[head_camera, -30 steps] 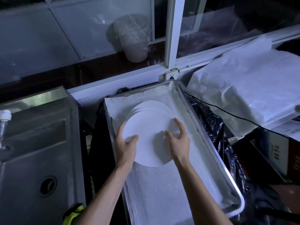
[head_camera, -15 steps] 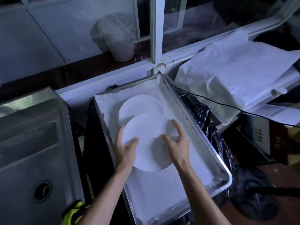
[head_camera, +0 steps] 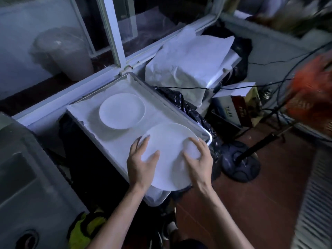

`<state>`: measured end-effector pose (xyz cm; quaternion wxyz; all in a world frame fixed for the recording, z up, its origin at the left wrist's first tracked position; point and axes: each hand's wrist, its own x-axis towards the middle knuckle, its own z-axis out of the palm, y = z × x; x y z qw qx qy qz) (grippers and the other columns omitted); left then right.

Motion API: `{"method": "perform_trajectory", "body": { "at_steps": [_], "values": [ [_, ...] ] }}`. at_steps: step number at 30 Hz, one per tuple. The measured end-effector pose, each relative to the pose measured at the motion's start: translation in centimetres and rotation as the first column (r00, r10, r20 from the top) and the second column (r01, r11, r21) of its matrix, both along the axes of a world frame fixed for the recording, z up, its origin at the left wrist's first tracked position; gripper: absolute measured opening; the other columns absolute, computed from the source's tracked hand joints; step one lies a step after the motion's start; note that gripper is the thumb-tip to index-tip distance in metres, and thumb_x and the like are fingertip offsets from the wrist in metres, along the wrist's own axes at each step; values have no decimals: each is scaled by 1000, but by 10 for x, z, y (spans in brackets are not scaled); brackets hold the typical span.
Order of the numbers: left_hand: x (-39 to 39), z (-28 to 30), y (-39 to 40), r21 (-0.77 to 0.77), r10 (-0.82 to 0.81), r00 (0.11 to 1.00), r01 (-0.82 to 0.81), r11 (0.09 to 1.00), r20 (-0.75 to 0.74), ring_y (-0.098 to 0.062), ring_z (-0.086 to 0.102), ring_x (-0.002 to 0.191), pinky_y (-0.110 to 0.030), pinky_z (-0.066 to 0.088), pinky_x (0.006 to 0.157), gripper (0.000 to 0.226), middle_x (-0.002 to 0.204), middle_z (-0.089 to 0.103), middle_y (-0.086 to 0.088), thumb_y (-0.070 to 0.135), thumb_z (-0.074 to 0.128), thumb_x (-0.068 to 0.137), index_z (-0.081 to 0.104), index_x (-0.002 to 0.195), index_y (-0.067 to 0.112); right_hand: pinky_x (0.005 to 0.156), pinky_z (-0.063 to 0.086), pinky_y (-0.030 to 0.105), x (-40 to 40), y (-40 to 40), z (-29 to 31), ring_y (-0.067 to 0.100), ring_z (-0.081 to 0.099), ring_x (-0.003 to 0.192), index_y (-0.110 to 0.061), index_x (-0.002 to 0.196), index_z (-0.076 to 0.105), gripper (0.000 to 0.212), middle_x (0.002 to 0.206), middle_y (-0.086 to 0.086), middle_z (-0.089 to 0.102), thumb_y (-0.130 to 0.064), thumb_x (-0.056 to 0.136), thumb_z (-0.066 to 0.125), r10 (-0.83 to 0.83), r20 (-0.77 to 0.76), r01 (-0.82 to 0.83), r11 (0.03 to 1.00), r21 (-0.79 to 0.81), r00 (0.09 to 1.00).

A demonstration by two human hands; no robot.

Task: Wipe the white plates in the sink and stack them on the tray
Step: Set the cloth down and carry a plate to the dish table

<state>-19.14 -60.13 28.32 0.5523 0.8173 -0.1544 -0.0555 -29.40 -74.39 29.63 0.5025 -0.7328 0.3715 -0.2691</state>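
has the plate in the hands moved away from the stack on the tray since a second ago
Yes. The held plate overlapped the stacked plates before; now it sits clear of them, toward the tray's near right corner, past its rim.

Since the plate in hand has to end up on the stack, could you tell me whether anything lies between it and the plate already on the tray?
Nothing visible does. The held plate, gripped by the left hand and right hand, sits at the near right of the tray; only bare white liner separates it from the stacked plate.
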Motion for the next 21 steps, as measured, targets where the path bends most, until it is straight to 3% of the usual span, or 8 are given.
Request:
{"method": "perform_trajectory", "body": {
  "at_steps": [3,7,11,13,15,16,19,21],
  "values": [
    [-31,2,-6,52,-124,992,122,991,29,21,42,121,1,30,97,51,143,49,14,18,82,82,69,131,29,109,35,17,-51,11,1,-7,47,128,-34,118,70,44,133,-15,58,-11,80,76,-137,42,136,990,30,990],
    [-80,6,-28,68,-289,956,285,956,53,12,46,121,-5,33,99,50,139,49,19,21,83,81,70,128,30,101,29,4,-123,17,1,-16,40,128,-38,116,68,42,137,-17,55,-15,82,74,-332,45,330,943,50,942],
    [-141,5,-58,79,-450,889,444,892,84,12,46,120,4,28,98,51,138,53,13,20,85,78,71,126,23,98,29,0,-199,14,5,-18,41,124,-31,118,69,41,136,-14,55,-13,82,74,-497,35,496,867,41,867],
    [-177,5,-76,61,-529,847,525,849,64,4,51,125,-11,38,107,52,143,54,10,21,85,77,71,126,25,93,31,-2,-241,11,7,-16,46,120,-26,118,70,42,131,-16,57,-9,80,74,-584,48,582,812,48,810],
    [-220,9,-95,-5,-616,787,616,787,-36,-10,55,131,-38,48,109,53,145,54,7,24,82,77,67,125,38,92,34,0,-285,8,7,-11,50,119,-24,119,69,43,128,-16,58,-8,80,74,-667,62,664,745,65,742],
    [-242,9,-104,-26,-652,756,651,758,-63,-11,56,131,-43,49,107,57,144,55,7,24,82,77,63,124,47,93,36,1,-308,8,7,-11,50,118,-23,120,69,43,127,-16,59,-7,80,75,-706,65,702,708,71,705],
    [-314,5,-129,7,-733,681,733,681,7,17,49,119,-22,46,105,50,138,56,17,20,84,77,70,122,35,90,35,0,-384,5,6,-15,51,111,-18,120,68,44,124,-12,61,-4,79,75,-797,68,797,603,26,601],
    [-367,5,-144,43,-781,624,780,624,-3,24,47,113,-10,41,96,48,137,55,19,22,84,78,71,124,28,92,35,2,-437,3,5,-13,52,111,-16,118,70,42,123,-6,62,-2,79,76,-840,65,842,540,-6,539]
  ]
}}
